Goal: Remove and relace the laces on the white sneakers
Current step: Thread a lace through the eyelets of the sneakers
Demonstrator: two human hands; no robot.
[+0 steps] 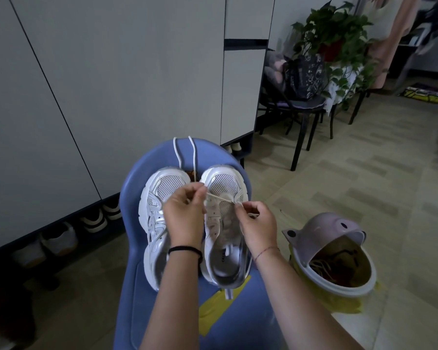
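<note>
Two white and silver sneakers stand side by side on a blue plastic seat (134,188), toes pointing away from me. The left sneaker (153,213) has no lace visible in it. Over the right sneaker (224,246) a white lace (219,197) is stretched across the lowest eyelets near the toe. My left hand (185,214) pinches one end of that lace. My right hand (257,223) pinches the other end. A second loose white lace (178,152) lies draped over the far edge of the seat beyond the toes.
A pink-lidded bin (321,236) with a yellow liner stands on the floor to the right. Grey cabinet doors (99,84) fill the left, with shoes stored underneath. A black chair (301,107) with a bag and a potted plant (334,34) are at the back right.
</note>
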